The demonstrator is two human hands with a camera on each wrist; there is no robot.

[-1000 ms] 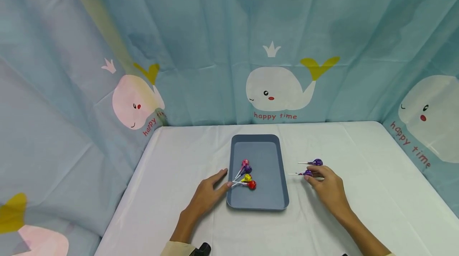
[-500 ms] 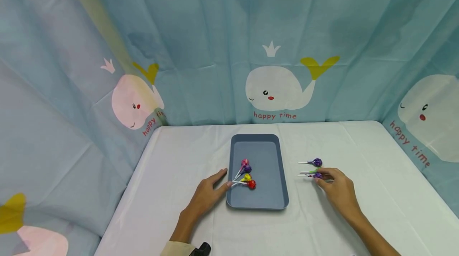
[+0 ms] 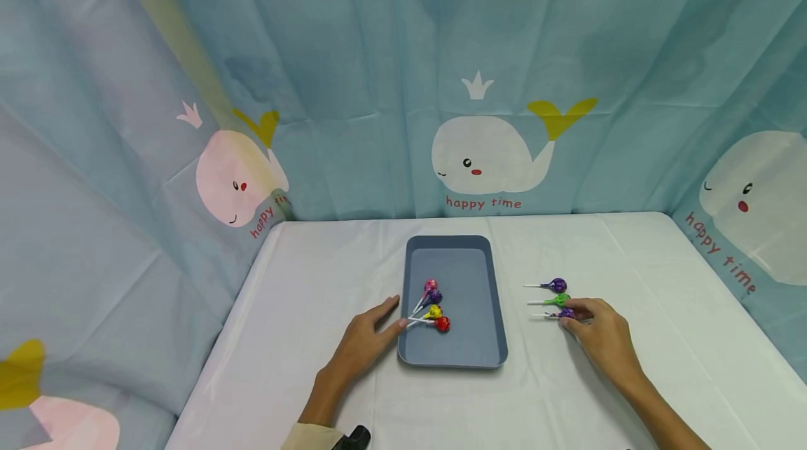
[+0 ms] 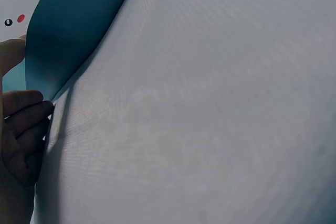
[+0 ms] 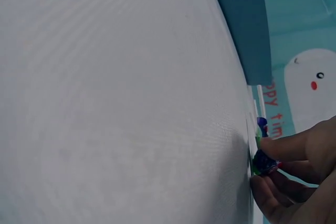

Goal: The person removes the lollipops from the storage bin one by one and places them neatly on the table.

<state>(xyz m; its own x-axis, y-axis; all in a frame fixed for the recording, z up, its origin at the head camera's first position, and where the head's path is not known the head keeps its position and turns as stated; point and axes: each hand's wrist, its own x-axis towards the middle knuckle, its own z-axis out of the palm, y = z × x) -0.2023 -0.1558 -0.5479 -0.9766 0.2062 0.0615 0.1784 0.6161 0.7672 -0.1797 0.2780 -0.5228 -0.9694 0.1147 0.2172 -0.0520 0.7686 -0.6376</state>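
My right hand [image 3: 602,338] pinches a purple-wrapped lollipop [image 3: 563,313] by its head, the stick pointing left, low over the white cloth. Right behind it lies a green lollipop [image 3: 557,301], its head close to the fingertips, and farther back a purple lollipop [image 3: 555,285]. In the right wrist view, thumb and fingers close round the dark wrapper [image 5: 265,162]. On the left, my left hand [image 3: 362,348] rests against the grey-blue tray [image 3: 454,355], relaxed fingers along its outer side, thumb at the rim. Inside the tray lie pink [image 3: 431,285], purple [image 3: 435,297], yellow [image 3: 433,312] and red [image 3: 443,324] lollipops.
A white cloth [image 3: 302,282] covers the table. Behind and beside the table hangs a blue curtain [image 3: 353,155] printed with whales. The tray's right wall [image 3: 500,310] stands between its lollipops and the row on the right.
The right hand has moved right and slightly toward the body with the pinched purple lollipop, exposing the green one. The left hand and the tray have stayed put.
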